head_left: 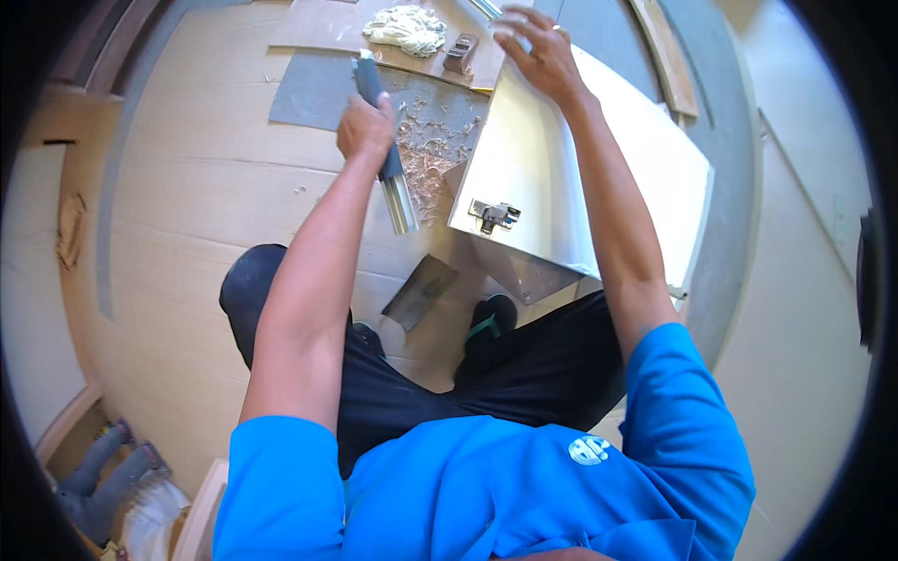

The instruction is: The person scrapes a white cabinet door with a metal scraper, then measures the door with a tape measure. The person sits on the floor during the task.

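My left hand (367, 127) grips a long tool (383, 140) with a dark handle and a metal blade that points down toward the floor. My right hand (538, 54) rests on the far top edge of a white cabinet door panel (533, 178), fingers spread over its corner. The panel stands tilted on the floor in front of my legs. A metal hinge (494, 215) is fixed near its lower left edge. Wood shavings (426, 154) lie on the floor between the tool and the panel.
A crumpled white rag (407, 28) and a small dark block (460, 51) lie on a brown board (318, 28) at the top. A grey sheet (309, 89) and a small dark plate (419, 292) lie on the plywood floor. A wooden strip (666, 56) lies at the upper right.
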Tool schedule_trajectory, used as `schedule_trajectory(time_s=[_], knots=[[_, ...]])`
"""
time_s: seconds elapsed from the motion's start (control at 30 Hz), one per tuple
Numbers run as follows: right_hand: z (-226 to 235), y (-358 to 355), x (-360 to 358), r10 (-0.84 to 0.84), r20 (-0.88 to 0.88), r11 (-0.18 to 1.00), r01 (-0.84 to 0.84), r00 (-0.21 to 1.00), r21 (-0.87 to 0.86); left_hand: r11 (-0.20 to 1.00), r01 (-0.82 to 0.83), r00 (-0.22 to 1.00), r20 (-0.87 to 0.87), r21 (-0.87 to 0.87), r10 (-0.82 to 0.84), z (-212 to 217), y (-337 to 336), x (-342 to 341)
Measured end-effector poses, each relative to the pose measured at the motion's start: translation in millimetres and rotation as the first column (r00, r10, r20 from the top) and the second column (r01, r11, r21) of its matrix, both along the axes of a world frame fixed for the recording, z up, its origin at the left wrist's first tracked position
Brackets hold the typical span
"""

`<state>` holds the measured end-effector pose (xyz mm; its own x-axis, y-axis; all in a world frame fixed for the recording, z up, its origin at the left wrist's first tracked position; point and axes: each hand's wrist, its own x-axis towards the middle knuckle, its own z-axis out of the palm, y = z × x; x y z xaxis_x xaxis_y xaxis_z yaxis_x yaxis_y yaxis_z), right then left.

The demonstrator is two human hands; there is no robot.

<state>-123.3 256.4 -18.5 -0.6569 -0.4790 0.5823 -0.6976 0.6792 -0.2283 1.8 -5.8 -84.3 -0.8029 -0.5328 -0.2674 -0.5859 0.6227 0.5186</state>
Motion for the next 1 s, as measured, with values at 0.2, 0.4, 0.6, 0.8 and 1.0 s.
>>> schedule_trajectory(time_s=[0.2, 0.4, 0.6, 0.8, 1.0], knots=[[48.7, -18.1, 79.1, 0.072, 0.425, 0.711, -0.345, 0.902, 0.613, 0.989, 0.119, 0.983, 0.13, 0.087, -0.13, -48.4, 19.7, 44.7], [84.7, -29.7, 128.6, 0.199, 0.665, 0.56, -0.641, 0.72, 0.526, 0.981, 0.137, 0.955, 0.245, 0.138, -0.167, -79.9, 6.4, 48.1], [84.9, -26.9, 112.4, 0.172, 0.622, 0.555, -0.596, 0.764, 0.58, 0.978, 0.127, 0.931, 0.321, 0.164, -0.175, -99.4, -10.7, 44.1], [56.6, 14.5, -1.8, 0.035, 0.292, 0.62, -0.249, 0.956, 0.744, 0.978, 0.105, 0.885, 0.431, 0.179, -0.174, -65.4, -15.3, 47.7], [50.3, 37.6, -68.5, -0.501, 0.274, 0.808, 0.33, 0.821, 0.488, 0.934, 0.242, 0.97, -0.043, 0.263, -0.239, -51.0, -18.1, 29.7]])
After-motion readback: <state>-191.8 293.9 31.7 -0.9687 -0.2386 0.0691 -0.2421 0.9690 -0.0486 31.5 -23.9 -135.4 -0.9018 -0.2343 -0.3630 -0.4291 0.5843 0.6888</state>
